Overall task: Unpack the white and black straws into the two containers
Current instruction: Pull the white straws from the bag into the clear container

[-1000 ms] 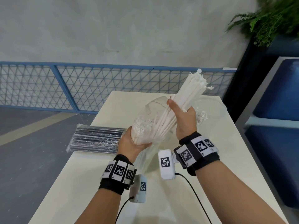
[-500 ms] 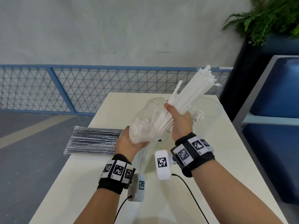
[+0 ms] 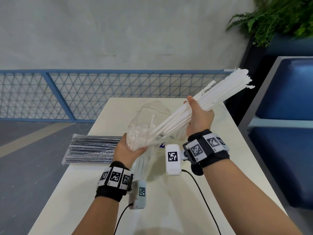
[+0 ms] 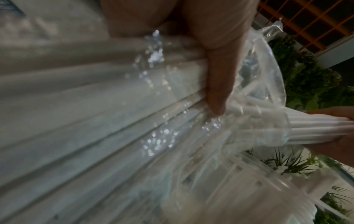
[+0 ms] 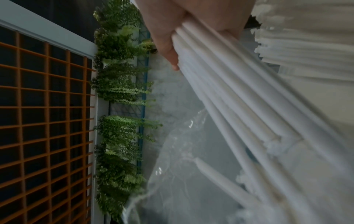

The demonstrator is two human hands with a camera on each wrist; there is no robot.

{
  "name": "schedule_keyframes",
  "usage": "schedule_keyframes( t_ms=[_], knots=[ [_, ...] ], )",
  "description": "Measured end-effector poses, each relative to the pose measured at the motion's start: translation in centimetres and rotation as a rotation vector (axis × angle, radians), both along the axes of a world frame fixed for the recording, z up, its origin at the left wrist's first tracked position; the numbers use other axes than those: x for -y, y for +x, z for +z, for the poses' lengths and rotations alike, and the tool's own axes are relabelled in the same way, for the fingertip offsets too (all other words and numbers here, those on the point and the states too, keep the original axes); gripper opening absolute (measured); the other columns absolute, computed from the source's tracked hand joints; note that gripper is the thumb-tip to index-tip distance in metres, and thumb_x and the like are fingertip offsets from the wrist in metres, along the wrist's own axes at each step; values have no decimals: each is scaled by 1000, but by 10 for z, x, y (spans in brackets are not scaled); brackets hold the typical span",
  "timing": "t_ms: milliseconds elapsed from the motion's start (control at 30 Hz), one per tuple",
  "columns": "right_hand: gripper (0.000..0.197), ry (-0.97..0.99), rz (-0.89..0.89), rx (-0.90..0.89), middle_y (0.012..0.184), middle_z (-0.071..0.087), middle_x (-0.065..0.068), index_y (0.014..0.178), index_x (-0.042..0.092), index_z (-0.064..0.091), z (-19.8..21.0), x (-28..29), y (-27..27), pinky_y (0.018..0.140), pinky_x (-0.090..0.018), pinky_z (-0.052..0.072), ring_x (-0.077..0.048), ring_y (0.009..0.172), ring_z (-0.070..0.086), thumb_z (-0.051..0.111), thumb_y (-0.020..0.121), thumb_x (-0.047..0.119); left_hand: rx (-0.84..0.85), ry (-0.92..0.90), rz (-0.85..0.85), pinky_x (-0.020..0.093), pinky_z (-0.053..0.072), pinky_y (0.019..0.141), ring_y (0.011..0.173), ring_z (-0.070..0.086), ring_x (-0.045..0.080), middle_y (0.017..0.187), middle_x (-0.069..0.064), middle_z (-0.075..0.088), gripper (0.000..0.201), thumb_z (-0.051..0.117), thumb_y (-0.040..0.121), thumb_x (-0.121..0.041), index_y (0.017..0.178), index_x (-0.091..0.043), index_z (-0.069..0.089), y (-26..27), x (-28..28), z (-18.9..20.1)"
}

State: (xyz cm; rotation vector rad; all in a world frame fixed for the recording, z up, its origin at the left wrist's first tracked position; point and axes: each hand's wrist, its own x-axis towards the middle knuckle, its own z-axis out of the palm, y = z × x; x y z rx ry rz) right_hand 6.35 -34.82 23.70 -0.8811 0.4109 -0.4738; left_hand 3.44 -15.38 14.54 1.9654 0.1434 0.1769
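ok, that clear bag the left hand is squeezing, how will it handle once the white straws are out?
Probably floppy: the clear bag already crumples and folds where the left hand grips it. Likely very light, since it is thin, see-through film. Possibly slippery: the film looks glossy, and loose white straws splay inside it while the right hand grips the bundle, so stragglers may slide out.

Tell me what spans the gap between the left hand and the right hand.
White straws, half drawn from the clear bag held by the left hand; the right hand grips them. Head view.
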Motion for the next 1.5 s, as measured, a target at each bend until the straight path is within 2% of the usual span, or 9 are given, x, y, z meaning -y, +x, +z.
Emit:
schedule_keyframes(
  t_ms=[200, 433, 533, 767, 1000, 1133, 1200, 1333, 1500],
  knots=[
    [13, 183, -111, 54, 76, 67, -10, 89, -2, 65, 12, 23, 6, 61, -27, 54, -17, 63, 66, 67, 76, -2, -2, -57, 75, 26, 42, 80, 96, 58, 21, 101, 8, 61, 56, 82, 65, -8, 114, -4, 55, 3, -10, -1],
    [35, 195, -152, 5, 101, 70, -19, 107, -6, 64, 11, 35, -2, 69, -32, 59, -19, 72, 69, 69, 74, 1, 0, -105, 138, 30, 43, 81, 95, 56, 22, 104, 10, 61, 56, 80, 67, -8, 117, -4, 55, 7, -7, -1],
    [30, 162, -221, 66, 84, 67, -14, 103, -8, 61, 18, 49, -3, 59, -26, 56, -14, 60, 65, 66, 75, 0, -19, -128, 202, 31, 44, 86, 100, 58, 26, 110, 15, 62, 56, 79, 69, -10, 118, -3, 53, 9, -10, -1],
    [30, -318, -192, 79, 86, 61, 9, 100, 11, 55, 13, 42, 4, 67, -14, 49, -1, 76, 60, 72, 76, 8, -16, -202, 180, 29, 42, 87, 98, 55, 20, 108, 9, 60, 56, 78, 70, -9, 120, -4, 53, 11, -7, 3],
    [22, -761, 18, -46, 81, 61, 5, 93, 16, 59, -28, 22, 10, 65, -5, 47, -3, 72, 58, 73, 76, 18, -14, -283, 61, 28, 43, 84, 101, 58, 22, 108, 11, 63, 56, 80, 67, -5, 118, -6, 54, 6, 10, -2],
    [31, -992, 0, -185, 81, 63, 5, 96, 14, 63, -41, 27, 15, 100, -45, 42, -24, 94, 61, 74, 72, 29, -5, -317, 44, 27, 45, 83, 100, 60, 24, 106, 10, 63, 52, 79, 67, -3, 113, -9, 55, 5, 10, -3],
    [42, -1126, -21, -257, 112, 59, 0, 105, 16, 64, -48, 28, 17, 106, -45, 35, -24, 111, 53, 75, 70, 35, -7, -320, 41, 28, 45, 84, 101, 60, 25, 108, 11, 64, 52, 80, 67, -4, 113, -10, 54, 6, 9, -5],
    [68, -965, 89, -217, 140, 27, 1, 126, 10, 51, -56, 31, 16, 94, -15, 36, -15, 116, 45, 81, 68, 28, -3, -315, 28, 23, 45, 79, 101, 60, 24, 106, 9, 63, 53, 80, 67, -5, 113, -11, 54, 7, 7, -9],
    [56, -936, 132, -279, 127, 52, -12, 124, -1, 46, -59, 32, 22, 92, -25, 42, -26, 110, 55, 72, 76, 9, -3, -296, 9, 25, 46, 81, 102, 61, 22, 109, 6, 65, 79, 86, 48, -34, 116, -12, 55, 8, 8, -15]
  ],
)
